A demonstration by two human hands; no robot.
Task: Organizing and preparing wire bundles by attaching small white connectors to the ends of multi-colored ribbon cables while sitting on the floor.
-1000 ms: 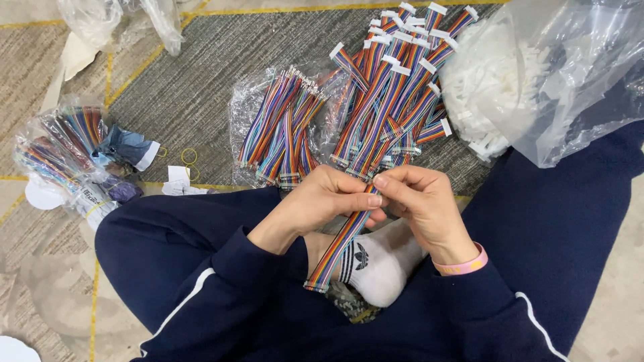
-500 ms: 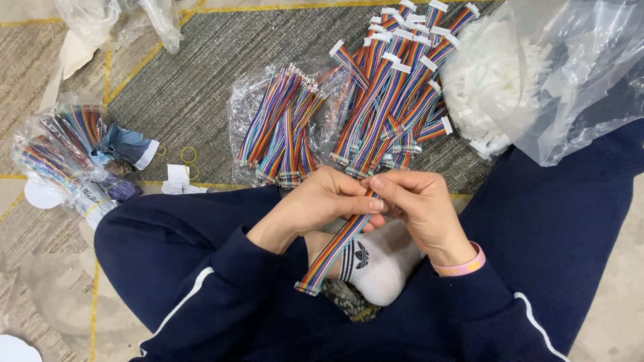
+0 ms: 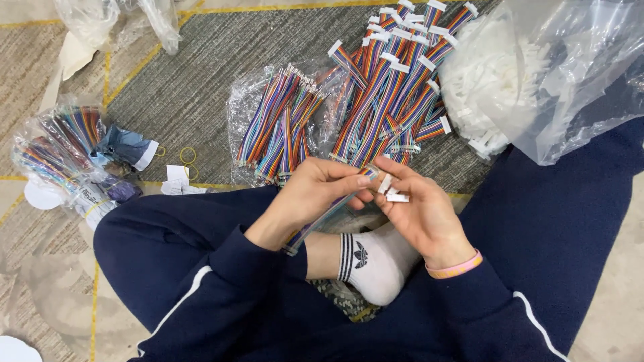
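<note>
Pile of rainbow ribbon cables with white plugs at twelve o'clock; clear bag of white connectors at two. Left hand grip pinches one rainbow ribbon cable; right hand grip holds small white connectors at its tip.

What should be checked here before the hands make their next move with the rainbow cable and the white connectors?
1. Left hand grips the rainbow ribbon cable: ok, fingers closed round it.
2. Cable's upper end sits at the right hand's fingertips: ok, though whether it touches a connector cannot be told.
3. Right hand holds white connectors: ok, a few lie against its fingers.
4. One connector singled out and lined up with the cable end: cannot tell, too small.
5. Cable's lower end free: ok, it hangs over the lap, blurred.
6. Supplies close by: ok, pile of rainbow cables and bag of white connectors lie just ahead.
</note>
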